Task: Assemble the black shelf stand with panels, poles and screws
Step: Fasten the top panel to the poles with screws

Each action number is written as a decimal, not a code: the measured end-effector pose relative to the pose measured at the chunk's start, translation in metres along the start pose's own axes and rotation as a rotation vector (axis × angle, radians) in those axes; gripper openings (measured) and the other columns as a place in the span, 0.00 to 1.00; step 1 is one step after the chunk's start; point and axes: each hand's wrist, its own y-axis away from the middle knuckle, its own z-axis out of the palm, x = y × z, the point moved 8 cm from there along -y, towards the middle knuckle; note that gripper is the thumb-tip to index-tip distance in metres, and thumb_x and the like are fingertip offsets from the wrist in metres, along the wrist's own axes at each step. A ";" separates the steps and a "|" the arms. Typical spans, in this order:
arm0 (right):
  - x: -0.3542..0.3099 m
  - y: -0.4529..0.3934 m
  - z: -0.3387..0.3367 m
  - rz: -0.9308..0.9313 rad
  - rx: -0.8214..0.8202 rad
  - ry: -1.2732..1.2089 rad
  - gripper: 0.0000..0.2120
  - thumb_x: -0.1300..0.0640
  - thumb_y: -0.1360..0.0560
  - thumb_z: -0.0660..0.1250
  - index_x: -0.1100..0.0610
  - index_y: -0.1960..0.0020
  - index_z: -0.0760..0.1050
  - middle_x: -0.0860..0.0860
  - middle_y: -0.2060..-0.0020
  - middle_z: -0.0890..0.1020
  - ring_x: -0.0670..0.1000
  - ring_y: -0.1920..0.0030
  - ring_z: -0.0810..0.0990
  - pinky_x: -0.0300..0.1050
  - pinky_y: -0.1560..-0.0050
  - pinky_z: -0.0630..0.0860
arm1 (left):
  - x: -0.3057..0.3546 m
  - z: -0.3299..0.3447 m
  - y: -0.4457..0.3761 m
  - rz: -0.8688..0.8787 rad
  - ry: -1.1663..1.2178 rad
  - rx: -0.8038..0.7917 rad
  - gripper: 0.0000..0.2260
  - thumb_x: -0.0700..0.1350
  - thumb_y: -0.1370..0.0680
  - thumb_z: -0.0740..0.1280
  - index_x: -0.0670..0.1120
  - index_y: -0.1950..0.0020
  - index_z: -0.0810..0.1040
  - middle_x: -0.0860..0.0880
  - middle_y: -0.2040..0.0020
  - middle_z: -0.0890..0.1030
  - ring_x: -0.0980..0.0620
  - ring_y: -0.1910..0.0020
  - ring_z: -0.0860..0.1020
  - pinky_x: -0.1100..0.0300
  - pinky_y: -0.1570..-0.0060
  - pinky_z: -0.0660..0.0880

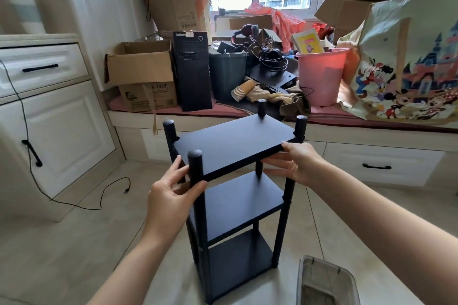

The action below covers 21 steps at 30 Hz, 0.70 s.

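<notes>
shelf stand (238, 193), matte black, three flat panels on four round poles, upright on the tile floor. my left hand (171, 190) grips the near-left pole (197, 176); my right hand (296, 163) pinches the top panel (235, 141) edge, i judge to steady it. beyond: cardboard boxes (141, 67), pink bin (321, 74).

Shelf stand (233, 181) on floor (74, 242), before cluttered window bench (347, 119)
</notes>
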 end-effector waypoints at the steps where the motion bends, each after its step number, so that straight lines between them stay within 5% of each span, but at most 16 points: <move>1: -0.002 -0.002 -0.001 0.000 0.009 -0.030 0.11 0.62 0.16 0.55 0.65 0.47 0.75 0.65 0.54 0.82 0.63 0.55 0.84 0.63 0.52 0.80 | 0.001 0.005 0.004 -0.008 0.030 0.017 0.24 0.37 0.29 0.77 0.57 0.38 0.79 0.58 0.25 0.71 0.57 0.48 0.84 0.70 0.49 0.78; 6: 0.004 0.007 0.015 0.044 -0.038 -0.214 0.09 0.58 0.17 0.60 0.64 0.43 0.72 0.64 0.55 0.82 0.64 0.55 0.83 0.59 0.58 0.81 | 0.005 0.027 0.015 -0.035 0.101 0.053 0.34 0.37 0.31 0.80 0.63 0.36 0.69 0.58 0.36 0.74 0.58 0.56 0.85 0.74 0.60 0.75; 11: 0.031 0.039 0.057 0.129 -0.271 -0.193 0.05 0.63 0.21 0.66 0.64 0.47 0.74 0.59 0.65 0.85 0.61 0.60 0.86 0.59 0.56 0.83 | 0.006 0.037 0.014 -0.062 0.041 -0.027 0.36 0.53 0.40 0.80 0.61 0.34 0.72 0.53 0.43 0.81 0.58 0.52 0.85 0.63 0.49 0.78; 21: 0.029 0.035 0.043 0.191 -0.338 -0.157 0.07 0.70 0.22 0.61 0.65 0.45 0.73 0.63 0.53 0.83 0.64 0.54 0.85 0.56 0.59 0.84 | 0.005 0.055 0.015 -0.039 0.083 -0.169 0.33 0.30 0.33 0.78 0.50 0.31 0.75 0.46 0.54 0.87 0.52 0.53 0.86 0.64 0.50 0.80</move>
